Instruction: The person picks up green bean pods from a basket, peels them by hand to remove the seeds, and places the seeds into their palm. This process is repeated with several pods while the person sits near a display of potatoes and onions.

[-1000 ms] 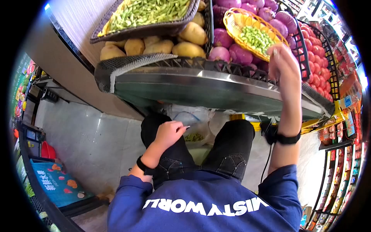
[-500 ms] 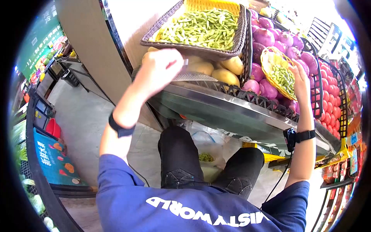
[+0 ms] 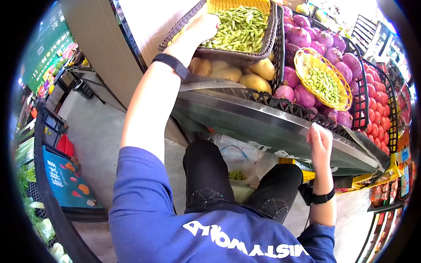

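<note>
Over the potatoes (image 3: 252, 75), left hand (image 3: 202, 25) stretches into bean basket (image 3: 258, 48).

Left hand (image 3: 201, 26) sunk in pods (image 3: 241, 24) (grip unclear), bag (image 3: 232, 153) half-hidden

The left hand (image 3: 202, 27) has been raised from the lap into the grey basket (image 3: 237, 55) at upper centre; the right hand (image 3: 319, 140) has been lowered from the yellow basket (image 3: 302, 70) to the shelf edge (image 3: 263, 118).
</note>
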`<control>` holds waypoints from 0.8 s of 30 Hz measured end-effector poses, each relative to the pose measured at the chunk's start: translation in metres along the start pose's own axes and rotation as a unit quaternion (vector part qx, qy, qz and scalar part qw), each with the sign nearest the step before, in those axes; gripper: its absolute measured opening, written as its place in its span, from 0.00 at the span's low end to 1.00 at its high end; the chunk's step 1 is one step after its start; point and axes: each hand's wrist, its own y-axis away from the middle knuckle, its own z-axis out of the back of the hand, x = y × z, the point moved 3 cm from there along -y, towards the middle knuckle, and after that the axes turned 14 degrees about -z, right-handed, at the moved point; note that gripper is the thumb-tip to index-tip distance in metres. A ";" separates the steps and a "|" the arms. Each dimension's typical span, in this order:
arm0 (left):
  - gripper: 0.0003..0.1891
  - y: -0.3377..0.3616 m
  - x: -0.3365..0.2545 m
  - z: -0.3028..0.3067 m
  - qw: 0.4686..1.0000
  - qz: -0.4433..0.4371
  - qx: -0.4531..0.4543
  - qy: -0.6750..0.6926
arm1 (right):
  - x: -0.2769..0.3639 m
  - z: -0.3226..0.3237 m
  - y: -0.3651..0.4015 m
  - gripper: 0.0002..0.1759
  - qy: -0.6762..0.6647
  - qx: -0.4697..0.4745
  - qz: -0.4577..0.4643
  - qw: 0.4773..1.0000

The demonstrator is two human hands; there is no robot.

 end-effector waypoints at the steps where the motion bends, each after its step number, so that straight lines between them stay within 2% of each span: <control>1: 0.08 0.003 -0.002 0.003 1.000 0.001 0.003 -0.001 | -0.002 -0.008 0.007 0.22 -0.017 0.015 -0.016 1.000; 3: 0.08 0.010 -0.003 0.013 0.996 -0.003 -0.069 0.049 | -0.003 -0.025 0.016 0.21 -0.067 0.042 -0.044 0.996; 5: 0.07 0.011 -0.005 0.022 0.997 -0.006 -0.066 0.035 | -0.008 -0.042 0.023 0.21 -0.099 0.072 -0.088 0.989; 6: 0.07 0.017 -0.023 0.035 0.971 -0.029 -0.145 0.187 | -0.012 -0.051 0.025 0.21 -0.129 0.089 -0.103 0.982; 7: 0.06 0.027 -0.044 0.046 0.915 -0.050 -0.221 0.333 | -0.015 -0.060 0.027 0.20 -0.142 0.112 -0.115 0.977; 9: 0.05 0.065 -0.113 0.047 0.796 -0.056 -0.181 0.576 | -0.007 -0.080 0.033 0.19 -0.212 0.179 -0.140 0.951; 10: 0.10 0.091 -0.147 0.040 0.783 -0.058 -0.088 0.613 | -0.006 -0.091 0.037 0.20 -0.253 0.217 -0.128 0.934; 12: 0.04 0.140 -0.189 0.013 0.766 -0.044 0.077 0.637 | -0.006 -0.108 0.044 0.21 -0.303 0.271 -0.105 0.908; 13: 0.03 0.165 -0.201 -0.007 0.731 0.019 0.111 0.673 | -0.008 -0.115 0.049 0.21 -0.291 0.269 -0.120 0.910; 15: 0.04 0.201 -0.211 -0.028 0.803 0.050 0.106 0.585 | -0.029 -0.129 0.058 0.22 -0.285 0.304 -0.166 0.894; 17: 0.05 0.222 -0.217 -0.033 0.810 0.040 0.059 0.583 | -0.043 -0.136 0.064 0.23 -0.309 0.299 -0.179 0.885; 18: 0.06 0.228 -0.219 -0.031 0.833 0.024 0.065 0.549 | -0.050 -0.139 0.070 0.23 -0.381 0.329 -0.234 0.832; 19: 0.07 0.232 -0.223 -0.028 0.870 -0.034 0.052 0.489 | -0.054 -0.141 0.074 0.22 -0.447 0.355 -0.289 0.768; 20: 0.08 0.236 -0.225 -0.030 0.870 -0.041 0.046 0.489 | -0.055 -0.142 0.076 0.21 -0.446 0.360 -0.319 0.755; 21: 0.09 0.241 -0.228 -0.031 0.870 -0.049 0.042 0.489 | -0.058 -0.143 0.079 0.21 -0.446 0.359 -0.322 0.754; 22: 0.09 0.245 -0.231 -0.031 0.869 -0.049 0.043 0.490 | -0.062 -0.145 0.079 0.21 -0.400 0.343 -0.284 0.801; 23: 0.09 0.250 -0.231 -0.034 0.855 0.020 0.082 0.512 | -0.064 -0.144 0.077 0.20 -0.351 0.324 -0.243 0.844; 24: 0.09 0.255 -0.232 -0.038 0.835 0.088 0.120 0.529 | -0.060 -0.140 0.077 0.20 -0.288 0.312 -0.241 0.873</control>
